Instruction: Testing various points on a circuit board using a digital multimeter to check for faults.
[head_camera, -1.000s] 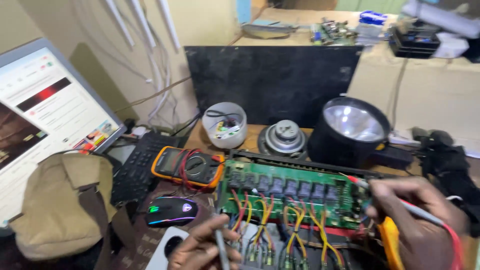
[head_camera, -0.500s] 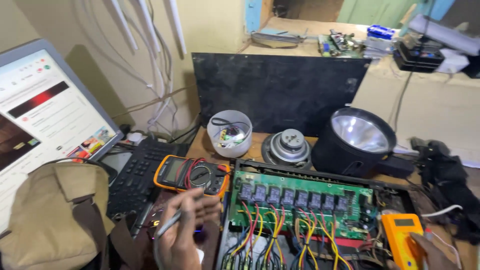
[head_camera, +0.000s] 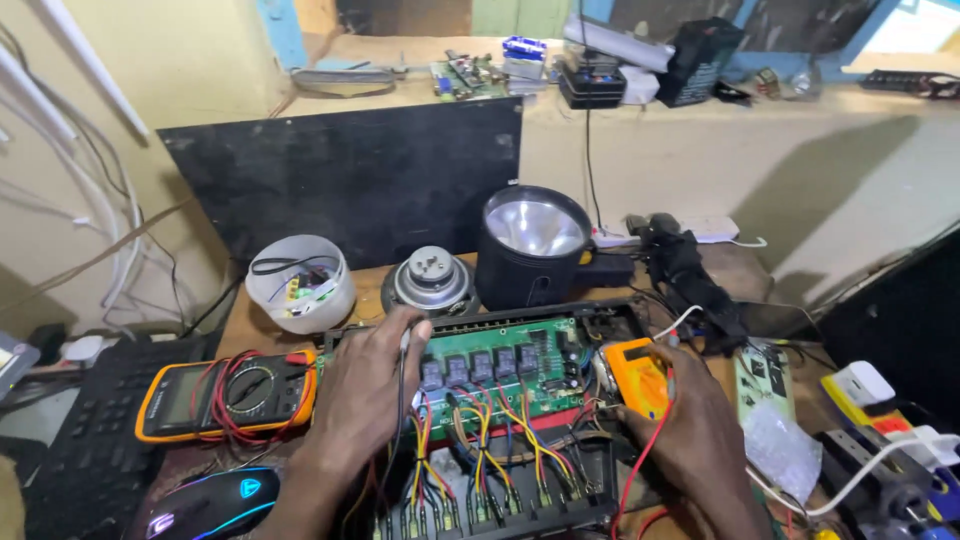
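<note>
The left hand (head_camera: 365, 395) rests over the left end of the green circuit board (head_camera: 500, 370), its grip narrow, the fingers curled down around a thin dark probe (head_camera: 402, 400) that runs under the palm toward the wires; the tip is hidden, so where it touches cannot be told. The right hand (head_camera: 690, 435) lies at the board's right end, its grip closed around a small orange multimeter (head_camera: 637, 375), with a red lead (head_camera: 645, 460) running down past the wrist. The board sits in an open black case (head_camera: 600, 320) in the middle of the wooden surface (head_camera: 240, 325), near the front edge. It carries a row of dark block-shaped relays and, along its lower edge, many red, yellow and orange wires (head_camera: 480, 440) that drop to a row of terminals. Left of it lies a larger orange multimeter (head_camera: 225, 398) with red leads coiled on top, and a lit computer mouse (head_camera: 205, 505) sits in front of that. Behind the board stand a white bowl (head_camera: 300, 285) of parts, a round metal motor part (head_camera: 430, 283) and a black lamp reflector (head_camera: 530, 245). The lower edge of the case is cut off by the frame.
</note>
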